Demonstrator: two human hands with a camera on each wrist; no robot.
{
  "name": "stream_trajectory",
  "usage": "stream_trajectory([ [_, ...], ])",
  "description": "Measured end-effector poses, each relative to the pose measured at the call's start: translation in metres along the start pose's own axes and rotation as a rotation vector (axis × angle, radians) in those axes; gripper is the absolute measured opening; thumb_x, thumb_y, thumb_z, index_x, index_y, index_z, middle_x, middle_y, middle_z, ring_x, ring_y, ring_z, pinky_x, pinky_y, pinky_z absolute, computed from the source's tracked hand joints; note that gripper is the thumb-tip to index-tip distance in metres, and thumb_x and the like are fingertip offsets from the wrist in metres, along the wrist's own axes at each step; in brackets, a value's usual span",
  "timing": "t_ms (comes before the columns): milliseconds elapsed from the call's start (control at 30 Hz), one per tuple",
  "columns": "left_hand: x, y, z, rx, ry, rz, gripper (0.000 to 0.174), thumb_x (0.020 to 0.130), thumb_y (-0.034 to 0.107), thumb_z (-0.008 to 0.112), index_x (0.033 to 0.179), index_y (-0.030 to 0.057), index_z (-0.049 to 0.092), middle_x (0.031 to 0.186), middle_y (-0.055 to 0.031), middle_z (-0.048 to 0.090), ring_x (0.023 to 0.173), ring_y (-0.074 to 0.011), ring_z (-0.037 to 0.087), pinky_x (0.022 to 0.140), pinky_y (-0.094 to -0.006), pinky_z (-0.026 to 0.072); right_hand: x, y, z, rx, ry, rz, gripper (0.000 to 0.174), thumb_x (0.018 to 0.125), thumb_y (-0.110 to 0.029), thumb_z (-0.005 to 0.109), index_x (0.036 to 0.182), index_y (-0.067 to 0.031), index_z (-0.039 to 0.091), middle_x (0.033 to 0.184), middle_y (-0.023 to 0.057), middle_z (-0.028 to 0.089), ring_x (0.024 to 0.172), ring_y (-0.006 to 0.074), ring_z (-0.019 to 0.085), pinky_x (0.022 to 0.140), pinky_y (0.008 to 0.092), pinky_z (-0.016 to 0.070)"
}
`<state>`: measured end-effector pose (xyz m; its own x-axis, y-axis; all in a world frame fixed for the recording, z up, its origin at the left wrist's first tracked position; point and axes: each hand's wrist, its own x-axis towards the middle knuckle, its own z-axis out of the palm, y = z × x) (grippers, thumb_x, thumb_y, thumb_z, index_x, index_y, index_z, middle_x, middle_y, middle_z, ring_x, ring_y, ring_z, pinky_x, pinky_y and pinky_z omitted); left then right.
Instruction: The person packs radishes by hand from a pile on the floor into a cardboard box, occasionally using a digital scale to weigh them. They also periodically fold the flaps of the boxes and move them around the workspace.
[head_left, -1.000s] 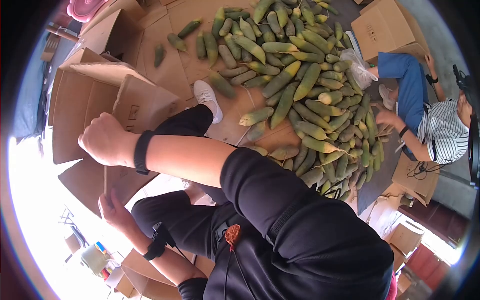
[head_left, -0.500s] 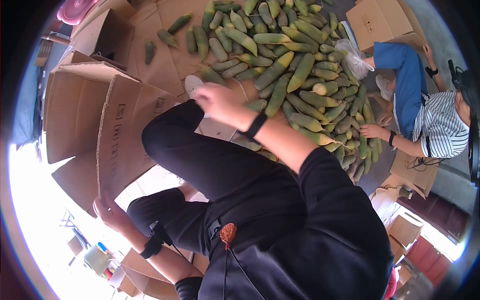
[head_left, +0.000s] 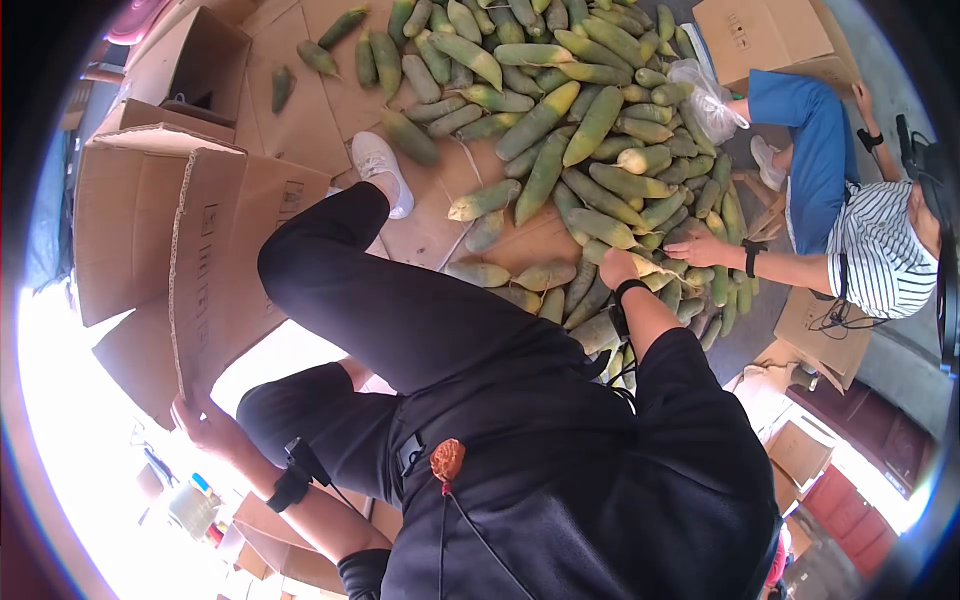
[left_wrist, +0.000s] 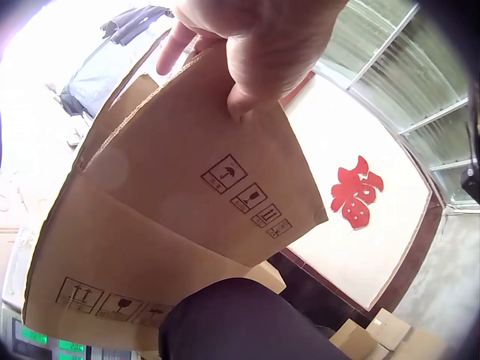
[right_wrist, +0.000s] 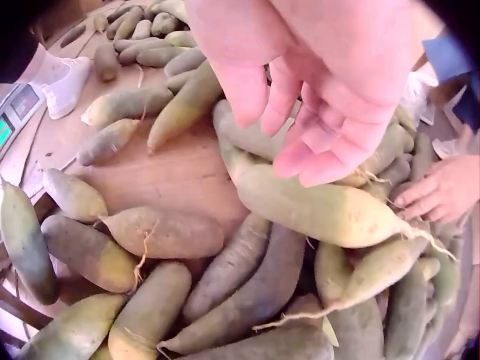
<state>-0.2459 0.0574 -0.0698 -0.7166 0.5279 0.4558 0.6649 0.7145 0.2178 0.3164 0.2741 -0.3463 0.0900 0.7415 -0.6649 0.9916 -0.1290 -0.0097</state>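
Observation:
At the left of the head view, the left hand (head_left: 207,428) pinches the edge of an upright flap on a large open cardboard box (head_left: 225,250). The left wrist view shows that hand (left_wrist: 259,49) with its thumb on the printed face of the flap (left_wrist: 180,187) and other fingers over the far side. The right hand (head_left: 619,268) is over the pile of green radishes (head_left: 545,125). Seen from the right wrist, this hand (right_wrist: 315,97) has loosely bent fingers just above a pale green radish (right_wrist: 322,206); whether they touch it I cannot tell.
Another person in a striped shirt (head_left: 890,255) sits across the pile, one hand (head_left: 700,247) close to the right hand. A plastic bag (head_left: 702,105) and a closed carton (head_left: 770,40) lie beyond. The wearer's bent leg (head_left: 400,310) lies between box and pile.
The right hand has moved from the box flap across the leg to the radish pile. The left hand keeps its grip on the flap. The other person's hand has moved toward the pile's middle.

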Motion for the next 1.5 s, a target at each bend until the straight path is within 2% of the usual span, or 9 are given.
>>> stream_trajectory([
  [33,0.0,0.001,-0.001,0.013,-0.019,-0.021,0.021,0.084,0.017,0.058,0.096,0.0002,0.06,0.089,-0.0121,0.061,0.083,-0.0257,0.06,0.072,-0.0359,0.0458,-0.002,0.001,0.001,0.01,0.038,-0.022,0.025,0.075,-0.01,0.05,0.094,0.0048,0.056,0.09,0.0267,0.06,0.09,0.0414,0.057,0.081,0.0448,0.0451],
  [200,-0.002,0.002,-0.004,0.053,-0.04,-0.049,0.021,0.084,0.016,0.058,0.098,0.0007,0.06,0.09,-0.0122,0.061,0.083,-0.0251,0.06,0.072,-0.036,0.0462,-0.013,-0.011,-0.027,0.185,0.028,0.228,0.035,0.077,-0.009,0.051,0.112,-0.0059,0.052,0.125,0.0198,0.042,0.113,0.0372,0.046,0.092,0.0426,0.0404],
  [567,-0.005,0.002,-0.004,0.035,-0.075,-0.075,0.021,0.087,0.019,0.055,0.099,0.0025,0.06,0.09,-0.01,0.062,0.085,-0.0224,0.06,0.075,-0.0343,0.0457,0.061,0.051,0.011,0.18,0.156,0.129,0.082,0.065,-0.018,0.07,0.135,-0.0041,0.029,0.133,0.0211,0.036,0.12,0.0342,0.041,0.102,0.0394,0.0334],
  [633,-0.005,0.005,-0.004,0.063,-0.071,-0.052,0.021,0.088,0.019,0.055,0.099,0.0025,0.059,0.088,-0.0099,0.062,0.083,-0.0222,0.06,0.074,-0.0343,0.0452,0.035,0.03,-0.017,0.183,-0.005,0.241,0.085,0.063,-0.019,0.072,0.134,-0.004,0.028,0.135,0.0231,0.033,0.122,0.0336,0.039,0.102,0.0378,0.0337],
  [867,-0.005,0.007,-0.002,0.061,-0.065,-0.069,0.019,0.088,0.017,0.054,0.099,0.0021,0.059,0.089,-0.0094,0.06,0.084,-0.0227,0.058,0.075,-0.0341,0.0442,0.044,0.046,0.049,-0.07,0.042,0.138,0.024,0.074,-0.019,0.058,0.084,0.0016,0.065,0.096,0.0251,0.061,0.094,0.0355,0.058,0.086,0.0412,0.0459],
  [967,-0.006,0.013,-0.003,0.059,-0.072,-0.076,0.019,0.087,0.017,0.054,0.099,0.0022,0.059,0.089,-0.0094,0.06,0.084,-0.0229,0.058,0.075,-0.034,0.0443,0.027,0.034,0.061,0.054,0.151,0.104,0.023,0.073,-0.018,0.059,0.082,0.0018,0.064,0.095,0.0261,0.06,0.095,0.0367,0.057,0.087,0.0403,0.0453],
  [1200,-0.008,0.007,-0.002,0.072,-0.064,-0.075,0.02,0.087,0.017,0.055,0.101,0.0037,0.059,0.09,-0.0093,0.061,0.084,-0.0233,0.058,0.075,-0.0344,0.0449,0.017,-0.017,0.05,0.239,-0.135,0.129,0.058,0.07,-0.018,0.065,0.124,-0.0073,0.046,0.119,0.0186,0.053,0.109,0.0309,0.053,0.091,0.0384,0.0435],
  [1467,-0.008,0.01,-0.002,0.092,-0.061,-0.097,0.019,0.086,0.018,0.056,0.1,0.0043,0.059,0.089,-0.0093,0.061,0.083,-0.0224,0.059,0.074,-0.0333,0.0456,0.02,-0.018,0.089,0.364,-0.176,0.208,0.043,0.076,-0.011,0.056,0.116,0.0012,0.046,0.114,0.0232,0.055,0.104,0.0338,0.055,0.087,0.039,0.0449],
  [1500,-0.008,0.01,-0.002,0.089,-0.054,-0.097,0.019,0.086,0.018,0.056,0.099,0.0043,0.059,0.089,-0.0092,0.061,0.083,-0.0221,0.06,0.074,-0.033,0.0458,0.027,-0.006,0.104,0.335,-0.158,0.196,0.036,0.076,-0.009,0.054,0.111,0.0015,0.048,0.09,0.0194,0.057,0.076,0.029,0.057,0.064,0.0367,0.045],
])
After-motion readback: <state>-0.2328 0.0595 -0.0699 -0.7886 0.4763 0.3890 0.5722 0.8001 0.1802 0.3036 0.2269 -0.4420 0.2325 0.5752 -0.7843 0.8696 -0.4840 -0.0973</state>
